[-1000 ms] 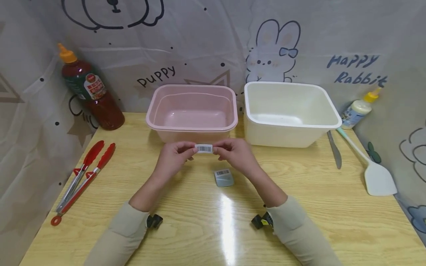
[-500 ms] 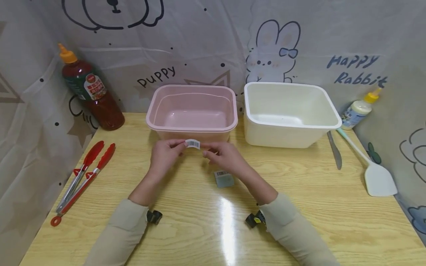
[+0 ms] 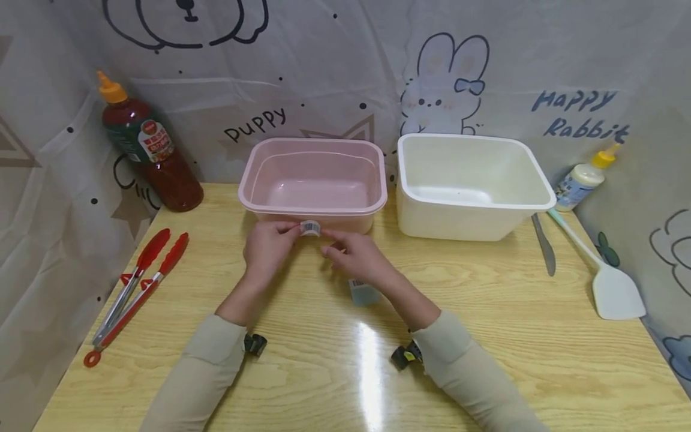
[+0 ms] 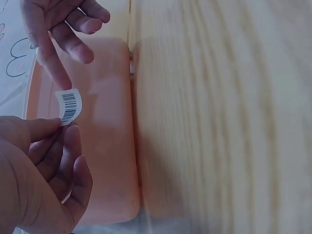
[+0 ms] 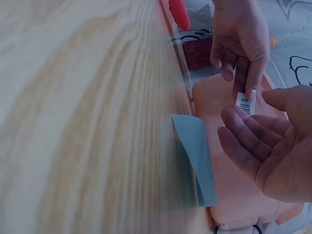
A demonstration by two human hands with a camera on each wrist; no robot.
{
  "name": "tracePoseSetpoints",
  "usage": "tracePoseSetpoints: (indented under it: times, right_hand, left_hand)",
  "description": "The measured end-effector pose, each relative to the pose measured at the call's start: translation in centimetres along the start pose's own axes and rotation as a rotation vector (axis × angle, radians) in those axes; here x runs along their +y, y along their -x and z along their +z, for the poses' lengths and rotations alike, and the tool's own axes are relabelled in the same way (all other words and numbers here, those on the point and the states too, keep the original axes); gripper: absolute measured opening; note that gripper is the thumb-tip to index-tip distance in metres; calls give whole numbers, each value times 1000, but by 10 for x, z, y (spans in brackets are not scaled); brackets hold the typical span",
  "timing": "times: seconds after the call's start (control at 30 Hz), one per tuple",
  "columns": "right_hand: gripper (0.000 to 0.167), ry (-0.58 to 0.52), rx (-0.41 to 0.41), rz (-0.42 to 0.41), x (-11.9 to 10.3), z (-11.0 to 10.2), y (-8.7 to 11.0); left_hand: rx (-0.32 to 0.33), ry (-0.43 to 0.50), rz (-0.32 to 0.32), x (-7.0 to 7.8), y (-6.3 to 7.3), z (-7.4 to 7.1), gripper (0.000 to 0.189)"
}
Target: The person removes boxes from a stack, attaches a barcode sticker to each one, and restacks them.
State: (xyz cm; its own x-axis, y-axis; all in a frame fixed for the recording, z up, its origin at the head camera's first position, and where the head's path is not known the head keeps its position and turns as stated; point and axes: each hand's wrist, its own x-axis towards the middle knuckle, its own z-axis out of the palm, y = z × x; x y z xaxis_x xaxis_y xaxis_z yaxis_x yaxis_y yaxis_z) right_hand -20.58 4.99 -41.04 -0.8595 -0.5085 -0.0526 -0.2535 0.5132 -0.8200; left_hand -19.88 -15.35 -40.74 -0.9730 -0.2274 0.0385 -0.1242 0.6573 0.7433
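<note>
A small white barcode sticker (image 3: 310,228) curves between my hands, in front of the pink tub (image 3: 351,223). My left hand (image 3: 266,249) pinches one end of it between thumb and fingers. My right hand (image 3: 356,258) has its fingers spread and its index fingertip at the sticker's other end, as the left wrist view shows. The right thumb stands apart from the sticker. Below the right hand, a pale blue piece of backing paper (image 3: 365,295) with a barcode lies on the table, partly hidden by that hand. It looks bent in the right wrist view.
A white tub (image 3: 453,222) stands right of the pink one. Red-handled tongs (image 3: 135,294) and a red sauce bottle (image 3: 156,150) are at the left. To the right are a knife (image 3: 544,246), a white spatula (image 3: 618,291) and a small yellow-capped bottle (image 3: 580,183).
Both hands have shifted left and slightly toward the pink tub with the sticker. My right hand has released its pinch and opened its fingers, and the sticker has curled. The backing paper stays put.
</note>
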Motion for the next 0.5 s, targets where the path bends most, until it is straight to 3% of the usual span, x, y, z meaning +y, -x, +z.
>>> tracePoseSetpoints:
  times: [0.27,0.5]
  right_hand:
    - [50,-15,0,42,3,-2,3]
    - [47,34,-8,-9,0,-1,-1]
  left_hand:
    - [27,-26,-2,0,-2,0,24]
    - [35,-32,-10,1,-2,3,25]
